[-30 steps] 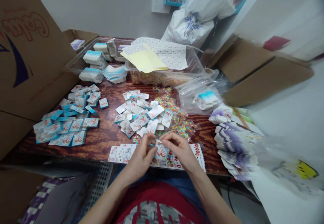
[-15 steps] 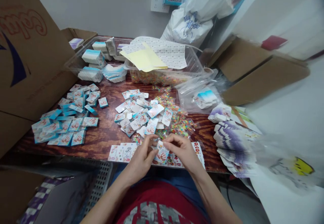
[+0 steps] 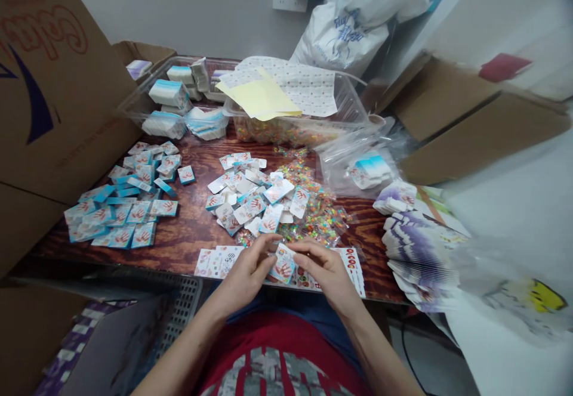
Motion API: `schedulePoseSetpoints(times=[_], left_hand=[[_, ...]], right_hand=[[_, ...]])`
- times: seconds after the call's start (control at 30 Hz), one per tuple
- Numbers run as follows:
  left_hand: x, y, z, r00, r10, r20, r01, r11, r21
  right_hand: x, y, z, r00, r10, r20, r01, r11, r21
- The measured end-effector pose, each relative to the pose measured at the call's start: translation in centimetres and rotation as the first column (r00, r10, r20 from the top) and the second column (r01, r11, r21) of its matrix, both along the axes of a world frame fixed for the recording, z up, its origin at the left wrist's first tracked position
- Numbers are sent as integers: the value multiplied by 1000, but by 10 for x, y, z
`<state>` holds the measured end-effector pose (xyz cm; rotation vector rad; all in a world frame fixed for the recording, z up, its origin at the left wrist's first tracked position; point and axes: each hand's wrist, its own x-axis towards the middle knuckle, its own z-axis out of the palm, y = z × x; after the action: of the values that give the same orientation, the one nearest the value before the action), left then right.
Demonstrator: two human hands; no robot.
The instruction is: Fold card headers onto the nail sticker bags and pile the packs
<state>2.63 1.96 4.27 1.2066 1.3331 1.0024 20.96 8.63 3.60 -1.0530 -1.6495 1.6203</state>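
Small printed card (image 3: 282,263), where is it?

Up between the two hands, at 6 o'clock on the wooden table (image 3: 188,238); it's tilted, with a red hand print on its face, and it sits just above a printed sheet (image 3: 219,263).

And the hands?

Both are closed in a pinch; the left hand (image 3: 244,274) grips the card's left side between thumb and fingers; the right hand (image 3: 324,271) has its fingertips (image 3: 298,246) on the upper right side; neither is released.

What's around them?

At 12 o'clock from the hands lies a heap of loose white cards (image 3: 248,196), mixed with tiny multicoloured pieces (image 3: 316,208); at 9 o'clock there's a spread of blue-edged cards (image 3: 120,202).

Further out?

At 11 o'clock, a clear plastic tray (image 3: 143,101) holds stacks of blue-topped cards; at 12 o'clock, a yellow sheet (image 3: 259,95) rests on a clear tub (image 3: 290,127); at 2 o'clock, a plastic bag (image 3: 362,169) holds more cards; at 3 o'clock, purple-printed cards (image 3: 421,259) lie fanned at the table's edge.
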Motion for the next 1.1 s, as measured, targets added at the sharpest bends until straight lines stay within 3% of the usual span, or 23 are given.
schedulePoseSetpoints(times=[0.17, 0.37, 0.43, 0.5, 0.57, 0.63, 0.7, 0.73, 0.77, 0.8, 0.87, 0.97, 1.1], left_hand=[[-4, 0, 3, 998, -30, -48, 33, 997, 65], [0, 0, -5, 997, 70, -16, -69, 996, 51], [-14, 3, -4, 990, 140, -15, -139, 989, 58], [-44, 7, 3, 949, 310, -51, -302, 946, 119], [-84, 9, 13, 819, 548, -171, -501, 828, 253], [-124, 8, 22, 585, 719, -376, -589, 695, 411], [-150, 7, 29, 349, 767, -538, -551, 633, 544], [-154, 6, 30, 270, 772, -575, -514, 621, 592], [-153, 6, 29, 242, 774, -585, -481, 619, 621], [-146, 6, 27, 270, 771, -577, -455, 630, 629], [-122, 7, 22, 449, 725, -522, -423, 687, 591], [-81, 10, 16, 700, 554, -451, -332, 811, 482], [-54, 13, 17, 821, 392, -416, -230, 893, 387]], right_hand=[[-2, -6, 1, 999, 37, -11, -36, 996, 84], [-12, -8, 0, 1000, -1, -23, 4, 991, 131], [-11, -5, -4, 1000, 7, -26, -5, 996, 90], [-7, -1, -8, 999, -14, 45, 10, 996, 87], [-1, 0, -12, 976, -13, 216, -25, 984, 175], [1, -3, -13, 911, 21, 413, -159, 940, 303], [0, -8, -14, 826, 33, 563, -306, 865, 398], [-2, -11, -15, 784, 23, 620, -363, 828, 428], [-5, -12, -15, 743, 6, 670, -409, 797, 446], [-8, -13, -16, 704, -8, 711, -447, 772, 451], [-13, -10, -18, 655, -19, 755, -492, 748, 446], [-17, 4, -22, 670, 66, 740, -501, 775, 384], [-15, 26, -28, 716, 251, 651, -476, 858, 193]])
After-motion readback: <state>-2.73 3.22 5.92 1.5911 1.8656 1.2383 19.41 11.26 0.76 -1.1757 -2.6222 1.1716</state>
